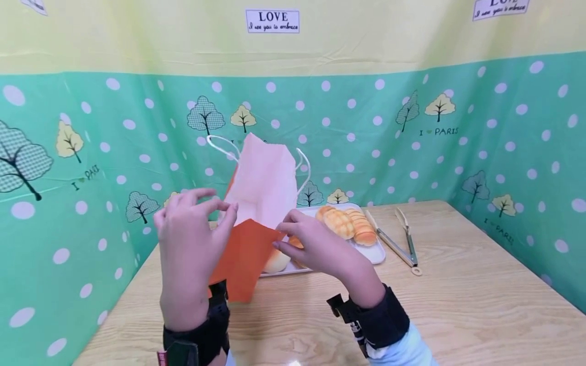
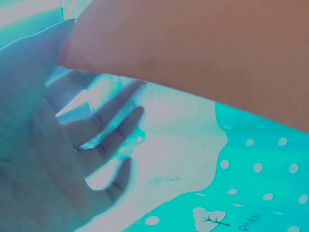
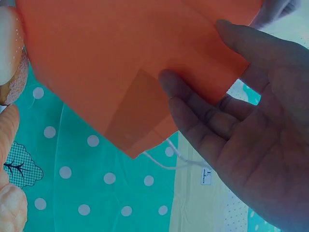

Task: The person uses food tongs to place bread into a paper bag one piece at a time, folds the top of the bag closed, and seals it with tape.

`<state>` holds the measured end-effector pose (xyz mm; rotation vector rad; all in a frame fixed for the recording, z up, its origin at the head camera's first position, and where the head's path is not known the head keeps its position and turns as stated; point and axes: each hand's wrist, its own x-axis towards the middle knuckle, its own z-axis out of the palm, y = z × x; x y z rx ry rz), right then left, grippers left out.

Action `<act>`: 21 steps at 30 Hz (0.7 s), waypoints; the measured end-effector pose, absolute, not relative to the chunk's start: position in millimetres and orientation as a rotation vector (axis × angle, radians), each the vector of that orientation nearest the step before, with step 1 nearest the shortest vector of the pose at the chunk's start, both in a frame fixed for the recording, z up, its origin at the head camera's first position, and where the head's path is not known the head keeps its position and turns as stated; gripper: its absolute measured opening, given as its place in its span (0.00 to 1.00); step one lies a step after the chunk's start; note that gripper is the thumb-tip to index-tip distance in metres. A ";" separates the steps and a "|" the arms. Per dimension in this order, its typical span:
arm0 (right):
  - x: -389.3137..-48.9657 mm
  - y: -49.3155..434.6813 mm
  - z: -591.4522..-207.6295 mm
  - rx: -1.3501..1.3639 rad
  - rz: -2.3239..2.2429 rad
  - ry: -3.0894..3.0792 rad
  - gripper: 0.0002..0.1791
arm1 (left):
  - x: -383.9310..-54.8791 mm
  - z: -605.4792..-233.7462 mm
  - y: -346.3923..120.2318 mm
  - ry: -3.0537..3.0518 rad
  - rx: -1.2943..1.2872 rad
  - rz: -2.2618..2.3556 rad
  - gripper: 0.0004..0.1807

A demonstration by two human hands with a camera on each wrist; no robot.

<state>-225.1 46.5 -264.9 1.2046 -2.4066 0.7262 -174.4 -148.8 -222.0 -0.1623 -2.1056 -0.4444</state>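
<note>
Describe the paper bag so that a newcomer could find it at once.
On the wooden table lies a tray of bread. In front, between the left hand and right hand, is the paper bag. It alone is orange outside with white cord handles.

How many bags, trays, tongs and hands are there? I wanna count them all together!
Orange paper bag: 1
Tray: 1
Tongs: 1 pair
Hands: 2 (left hand, right hand)
Total: 5

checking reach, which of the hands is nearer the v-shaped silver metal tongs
Right. The right hand, touching the orange paper bag, is left of the tongs; the left hand is farther left.
</note>
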 end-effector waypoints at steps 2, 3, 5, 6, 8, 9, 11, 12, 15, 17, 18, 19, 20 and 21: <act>-223.7 45.5 -264.3 1.225 0.703 -2.395 0.03 | -173.2 -222.3 -148.4 -2.154 -0.119 -0.488 0.13; -222.7 44.8 -264.1 1.238 0.696 -2.387 0.03 | -173.4 -222.7 -147.7 -2.186 -0.101 -0.502 0.13; -221.3 42.7 -264.1 1.263 0.684 -2.373 0.03 | -174.6 -223.6 -145.3 -2.247 -0.076 -0.536 0.15; -220.8 41.5 -264.5 1.276 0.679 -2.377 0.03 | -175.5 -224.3 -143.9 -2.279 -0.063 -0.549 0.17; -220.3 39.2 -266.4 1.301 0.654 -2.404 0.05 | -177.2 -225.7 -141.9 -2.336 -0.030 -0.571 0.20; -220.4 38.4 -267.7 1.311 0.634 -2.428 0.07 | -178.6 -226.5 -141.5 -2.359 -0.020 -0.583 0.22; -221.2 36.8 -271.2 1.329 0.595 -2.496 0.12 | -181.5 -228.4 -141.5 -2.395 0.000 -0.618 0.26; -221.6 36.5 -273.2 1.335 0.571 -2.536 0.15 | -183.1 -229.4 -142.1 -2.411 0.007 -0.635 0.27; -222.8 36.7 -278.3 1.329 0.535 -2.664 0.23 | -189.0 -233.2 -144.9 -2.454 0.016 -0.677 0.31; -223.5 37.1 -280.6 1.308 0.521 -2.734 0.26 | -192.1 -235.8 -147.0 -2.478 0.017 -0.689 0.33; -223.7 37.6 -281.3 1.296 0.520 -2.764 0.26 | -193.3 -236.9 -148.1 -2.489 0.013 -0.692 0.34; -223.7 38.1 -281.7 1.284 0.515 -2.790 0.27 | -194.3 -237.9 -149.0 -2.499 0.011 -0.695 0.35; -223.8 38.5 -282.1 1.276 0.506 -2.807 0.27 | -194.7 -238.7 -149.8 -2.512 0.010 -0.696 0.36; -223.9 38.9 -282.1 1.267 0.500 -2.824 0.28 | -194.7 -239.1 -150.4 -2.521 0.006 -0.703 0.36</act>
